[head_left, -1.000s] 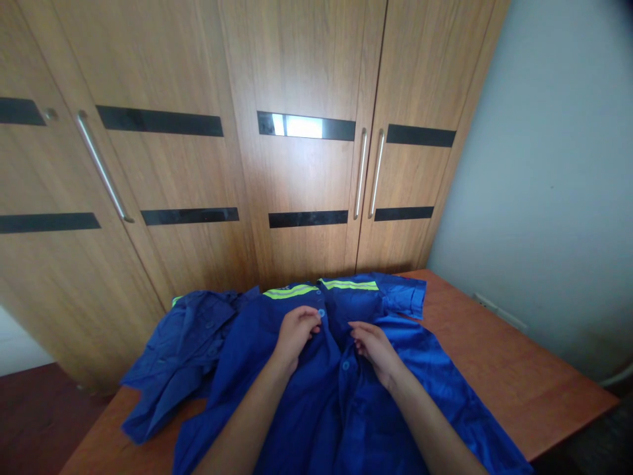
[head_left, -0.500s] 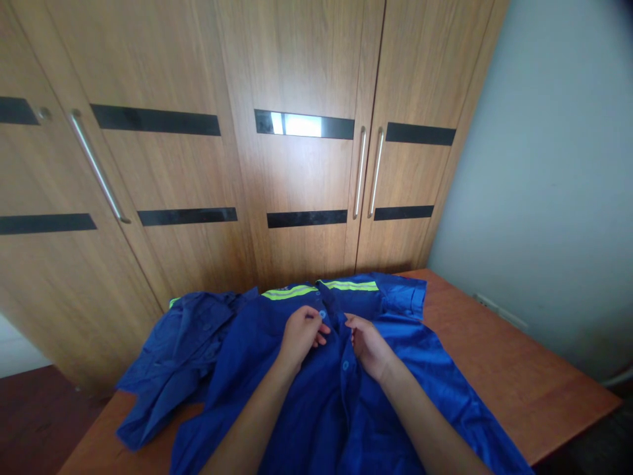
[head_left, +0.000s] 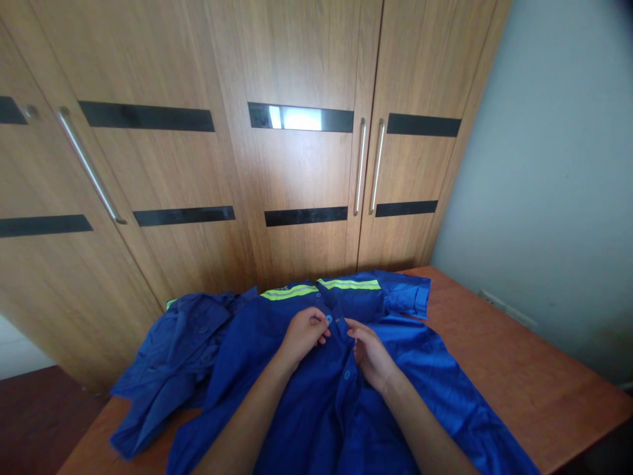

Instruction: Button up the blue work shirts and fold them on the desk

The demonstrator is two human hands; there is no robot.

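Note:
A blue work jacket (head_left: 277,343) with yellow-green reflective strips across its chest lies spread in front of me. My left hand (head_left: 305,335) pinches a light blue button (head_left: 329,319) at the jacket's front between thumb and index finger. Just right of it, my right hand (head_left: 370,355) grips the edge of the opposite front placket, its fingertips curled round the cloth. Between the two hands the front is parted. Another button (head_left: 347,375) shows lower down on the placket, below my right fingers.
The jacket rests on a reddish-brown wooden table (head_left: 514,356). Crumpled blue cloth with buttons (head_left: 185,343) lies at the left. Behind the table stands a wooden wardrobe (head_left: 301,178) with metal handles and black strips; a pale wall (head_left: 554,165) rises at the right.
My left hand has shifted slightly right, with the button now at its fingertips. My right hand still holds the placket edge, a little lower in the view. The camera has moved slightly.

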